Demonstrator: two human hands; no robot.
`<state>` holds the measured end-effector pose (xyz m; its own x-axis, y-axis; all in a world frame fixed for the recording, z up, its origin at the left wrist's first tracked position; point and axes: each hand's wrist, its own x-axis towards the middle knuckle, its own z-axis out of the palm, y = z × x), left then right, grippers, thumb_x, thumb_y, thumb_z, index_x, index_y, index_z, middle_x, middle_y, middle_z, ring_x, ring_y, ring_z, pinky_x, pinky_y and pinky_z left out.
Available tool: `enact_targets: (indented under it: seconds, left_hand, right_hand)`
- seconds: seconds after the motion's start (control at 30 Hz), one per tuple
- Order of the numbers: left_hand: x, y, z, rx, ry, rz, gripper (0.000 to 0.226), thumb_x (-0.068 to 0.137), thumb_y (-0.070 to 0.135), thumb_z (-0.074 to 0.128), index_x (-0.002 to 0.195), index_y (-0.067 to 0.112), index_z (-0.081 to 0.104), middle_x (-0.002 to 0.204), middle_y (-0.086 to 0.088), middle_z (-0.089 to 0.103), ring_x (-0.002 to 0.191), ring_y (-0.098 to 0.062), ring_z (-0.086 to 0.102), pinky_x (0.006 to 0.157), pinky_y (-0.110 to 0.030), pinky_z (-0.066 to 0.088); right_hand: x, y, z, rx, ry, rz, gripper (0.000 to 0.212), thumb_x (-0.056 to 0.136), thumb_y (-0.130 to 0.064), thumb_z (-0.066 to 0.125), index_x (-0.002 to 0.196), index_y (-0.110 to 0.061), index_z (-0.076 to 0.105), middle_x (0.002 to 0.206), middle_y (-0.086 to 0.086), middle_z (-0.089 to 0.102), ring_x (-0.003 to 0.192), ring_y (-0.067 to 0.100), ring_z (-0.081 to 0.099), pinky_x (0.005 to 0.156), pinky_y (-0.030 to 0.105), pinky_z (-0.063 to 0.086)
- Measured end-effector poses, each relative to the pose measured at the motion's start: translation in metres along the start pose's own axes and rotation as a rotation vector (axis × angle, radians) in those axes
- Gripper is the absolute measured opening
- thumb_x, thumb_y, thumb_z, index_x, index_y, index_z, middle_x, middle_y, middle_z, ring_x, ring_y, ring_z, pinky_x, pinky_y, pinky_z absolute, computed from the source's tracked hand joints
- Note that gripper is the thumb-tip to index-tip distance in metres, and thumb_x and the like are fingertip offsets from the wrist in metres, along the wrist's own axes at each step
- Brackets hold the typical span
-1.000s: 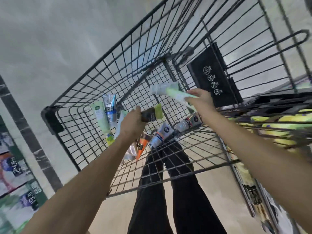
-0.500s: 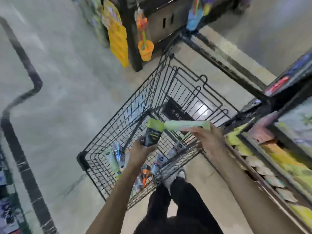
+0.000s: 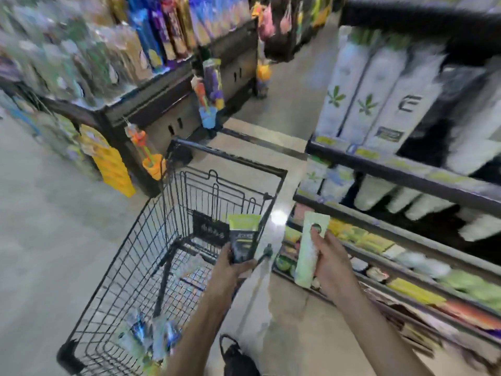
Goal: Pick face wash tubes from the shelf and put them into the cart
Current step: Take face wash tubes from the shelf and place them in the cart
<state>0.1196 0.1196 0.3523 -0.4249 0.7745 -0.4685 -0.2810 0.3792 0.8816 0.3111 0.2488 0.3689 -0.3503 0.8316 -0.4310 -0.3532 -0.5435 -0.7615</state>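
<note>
My left hand (image 3: 230, 268) grips a black face wash tube with a lime-green end (image 3: 242, 237), held upright over the black wire cart (image 3: 122, 261). My right hand (image 3: 329, 257) grips a pale green tube (image 3: 310, 248), also upright, just right of the cart's rim and in front of the shelf (image 3: 401, 172). Several tubes (image 3: 147, 333) lie blurred on the cart's floor at its near end. The whole view is smeared by motion.
Shelves of white and green packages stand at the right, with lower rows of small products (image 3: 379, 245). Another shelf unit (image 3: 168, 104) with hanging toys stands beyond the cart. Grey floor (image 3: 40, 226) lies to the left. A dark shoe (image 3: 238, 356) shows below.
The view has swung up from the cart's inside to the aisle and shelves. Both hands have risen with their tubes, and the pale green tube has turned from lying crosswise to upright.
</note>
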Motion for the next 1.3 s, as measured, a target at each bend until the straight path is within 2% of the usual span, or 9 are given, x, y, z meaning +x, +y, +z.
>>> enact_targets:
  seconds: [0.13,0.23,0.3,0.47,0.53,0.73,0.9,1.1,1.3]
  left_hand:
    - [-0.017,-0.016,0.069,0.088,-0.137,0.074,0.059,0.079,-0.010,0.077,0.128,0.015,0.057,0.109,-0.006,0.076,0.099,-0.023,0.071,0.083,-0.032,0.053]
    - [-0.033,-0.031,0.118,0.118,-0.214,0.074,0.062,0.074,-0.005,0.084,0.125,0.016,0.057,0.113,-0.012,0.075,0.104,-0.025,0.070,0.087,-0.034,0.054]
    - [-0.044,-0.041,0.149,0.141,-0.253,0.077,0.060,0.072,-0.005,0.085,0.122,0.015,0.057,0.106,-0.009,0.075,0.098,-0.023,0.070,0.082,-0.029,0.054]
    - [-0.062,-0.054,0.215,0.155,-0.355,0.101,0.074,0.063,0.009,0.088,0.129,0.017,0.056,0.111,-0.010,0.076,0.106,-0.031,0.071,0.092,-0.043,0.056]
    - [-0.065,-0.054,0.234,0.175,-0.393,0.120,0.073,0.067,0.008,0.087,0.131,0.017,0.054,0.114,-0.011,0.075,0.110,-0.032,0.070,0.093,-0.041,0.054]
    - [-0.059,-0.044,0.273,0.239,-0.467,0.135,0.066,0.080,0.000,0.082,0.132,0.028,0.053,0.122,-0.001,0.072,0.114,-0.020,0.068,0.096,-0.036,0.053]
    - [-0.038,-0.033,0.286,0.254,-0.490,0.125,0.071,0.082,0.001,0.081,0.137,0.031,0.049,0.126,0.006,0.071,0.120,-0.017,0.065,0.100,-0.036,0.052]
    - [-0.012,-0.026,0.293,0.226,-0.489,0.106,0.070,0.082,0.001,0.082,0.138,0.028,0.049,0.123,0.007,0.073,0.118,-0.014,0.066,0.108,-0.040,0.047]
    - [0.001,-0.028,0.283,0.231,-0.490,0.118,0.070,0.081,0.002,0.082,0.139,0.025,0.051,0.123,0.004,0.074,0.119,-0.018,0.067,0.112,-0.049,0.045]
  right_hand:
    - [-0.036,-0.032,-0.072,0.042,0.082,0.005,0.020,0.098,-0.005,0.061,0.117,-0.010,0.066,0.096,0.004,0.079,0.081,0.020,0.074,0.072,0.037,0.058]
    - [-0.063,-0.051,-0.123,0.010,0.099,-0.011,0.059,0.072,0.005,0.077,0.128,-0.004,0.061,0.104,0.012,0.076,0.086,0.025,0.072,0.075,0.039,0.055]
    - [-0.082,-0.059,-0.154,0.002,0.121,-0.024,0.073,0.059,0.008,0.073,0.130,-0.003,0.057,0.104,0.019,0.073,0.085,0.032,0.070,0.072,0.040,0.056]
    - [-0.115,-0.073,-0.218,-0.048,0.188,-0.094,0.052,0.076,0.019,0.068,0.121,-0.006,0.067,0.116,0.026,0.070,0.098,0.037,0.066,0.091,0.053,0.052]
    - [-0.126,-0.082,-0.234,-0.071,0.208,-0.119,0.045,0.081,0.017,0.068,0.121,-0.006,0.069,0.120,0.023,0.072,0.103,0.037,0.068,0.095,0.053,0.052]
    - [-0.132,-0.109,-0.255,-0.161,0.277,-0.236,0.040,0.086,0.008,0.073,0.120,-0.012,0.070,0.117,0.011,0.075,0.113,0.032,0.068,0.088,0.042,0.054]
    - [-0.116,-0.121,-0.262,-0.284,0.372,-0.298,0.043,0.087,-0.004,0.078,0.122,-0.028,0.070,0.118,-0.004,0.076,0.114,0.024,0.069,0.097,0.052,0.056]
    - [-0.088,-0.139,-0.257,-0.374,0.449,-0.372,0.039,0.088,-0.007,0.079,0.119,-0.029,0.068,0.111,-0.008,0.076,0.107,0.017,0.071,0.086,0.043,0.061]
    - [-0.052,-0.162,-0.254,-0.476,0.442,-0.475,0.038,0.089,-0.009,0.079,0.122,-0.024,0.068,0.112,-0.006,0.076,0.103,0.009,0.071,0.086,0.033,0.059]
